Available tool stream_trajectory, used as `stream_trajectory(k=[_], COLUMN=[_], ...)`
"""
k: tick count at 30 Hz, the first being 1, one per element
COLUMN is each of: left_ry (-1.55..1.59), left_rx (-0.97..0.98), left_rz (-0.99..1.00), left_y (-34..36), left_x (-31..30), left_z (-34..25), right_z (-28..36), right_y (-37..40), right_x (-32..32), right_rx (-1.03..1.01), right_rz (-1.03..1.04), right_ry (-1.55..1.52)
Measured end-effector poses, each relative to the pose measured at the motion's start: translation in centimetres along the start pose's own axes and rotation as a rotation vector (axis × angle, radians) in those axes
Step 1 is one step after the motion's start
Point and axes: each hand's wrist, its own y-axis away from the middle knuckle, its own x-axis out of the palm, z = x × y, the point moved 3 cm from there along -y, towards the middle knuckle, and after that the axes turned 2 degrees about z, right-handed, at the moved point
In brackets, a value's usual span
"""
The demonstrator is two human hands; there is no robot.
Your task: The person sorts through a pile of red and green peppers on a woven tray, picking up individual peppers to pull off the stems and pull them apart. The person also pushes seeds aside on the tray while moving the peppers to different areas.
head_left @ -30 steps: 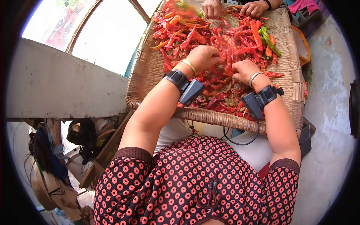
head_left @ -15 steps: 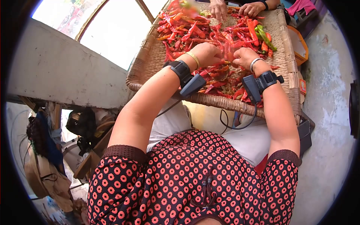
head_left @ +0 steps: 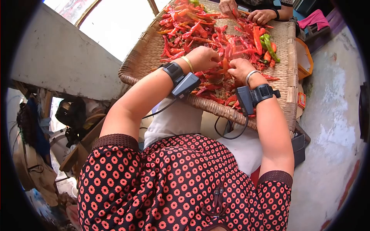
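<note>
A woven tray [head_left: 284, 90] holds many red chillies [head_left: 196, 30], wrinkled and piled over its middle and far left. My left hand [head_left: 203, 58] is closed over the near middle of the pile, its fingertips at the chillies; what they pinch is too small to name. Just right of it, my right hand [head_left: 241, 70] is also closed, thumb and fingers together near an orange-red chilli [head_left: 225, 64]. Whether that chilli is gripped is unclear. Green chillies [head_left: 269, 47] lie on the right side of the pile.
At the tray's far edge are another person's two hands [head_left: 262, 16], one touching a red chilli. A yellow-rimmed container [head_left: 304, 57] stands right of the tray, with a pink cloth [head_left: 314, 19] behind it. Bags and clutter [head_left: 42, 165] fill the lower left.
The view has shifted, so the tray appears further left. My two hands remain close together over the chillies. One of the other person's hands now touches a red chilli.
</note>
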Motion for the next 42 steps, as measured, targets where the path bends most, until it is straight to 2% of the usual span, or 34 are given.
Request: stream_trajectory(k=[2, 6, 8, 10, 12, 14, 20, 23, 24, 26, 28, 30, 32, 34, 38, 42], left_ry=[0.036, 0.013, 0.064, 0.071, 0.043, 0.016, 0.232, 0.589, 0.593, 0.991, 1.005, 1.136, 1.212, 1.277, 1.421, 1.428], left_rx=[-0.052, 0.084, 0.133, 0.008, -0.032, -0.073, -0.045, -0.128, -0.127, -0.231, -0.188, -0.238, -0.256, -0.276, -0.294, -0.32], left_rz=[0.023, -0.105, 0.043, 0.108, 0.099, 0.086, 0.079, 0.069, 0.074, 0.05, 0.066, 0.189, 0.21, 0.302, 0.273, 0.265], left_y=[0.0, -0.4, -0.3, 0.0, 0.0, 0.1, 0.1, 0.3, 0.2, 0.1, 0.1, 0.2, 0.4, 0.5, 0.5, 0.4], left_x=[0.0, 0.3, 0.9, 1.3, 1.3, 1.3, 2.0, 1.2, 1.5, 2.3, 1.6, 1.6, 1.7, 2.0, 2.5, 2.4], left_z=[-0.3, -1.6, -1.6, -1.3, -1.2, -0.8, -0.1, -0.7, -0.6, -0.2, -0.5, -0.8, -0.7, -0.5, -0.5, -0.6], right_z=[-0.3, -1.2, -1.2, -0.5, 0.0, 0.2, 1.4, 2.7, 3.2, 4.0, 3.9, 2.9, 1.4, 0.9, 0.8, 0.3], right_y=[0.1, 0.1, 0.2, 0.5, 0.8, 0.9, 1.0, 1.4, 1.7, 2.4, 3.0, 3.3, 3.1, 3.0, 2.4, 2.8], right_x=[0.4, 0.8, 0.8, 0.8, 0.1, -0.8, -2.7, -4.6, -5.0, -5.5, -5.1, -4.1, -2.3, -1.5, -1.4, -1.4], right_rx=[-0.005, 0.003, -0.006, -0.048, -0.056, -0.136, -0.208, -0.193, -0.188, -0.172, -0.153, -0.097, -0.013, 0.071, 0.028, -0.007], right_rz=[0.016, 0.026, 0.013, 0.019, -0.014, -0.158, -0.233, -0.232, -0.231, -0.257, -0.266, -0.262, -0.185, -0.07, -0.088, -0.146], right_ry=[-0.01, -0.052, -0.048, -0.05, 0.003, -0.065, -0.219, -0.079, -0.081, -0.033, -0.043, -0.335, -0.688, -0.819, -0.873, -0.923])
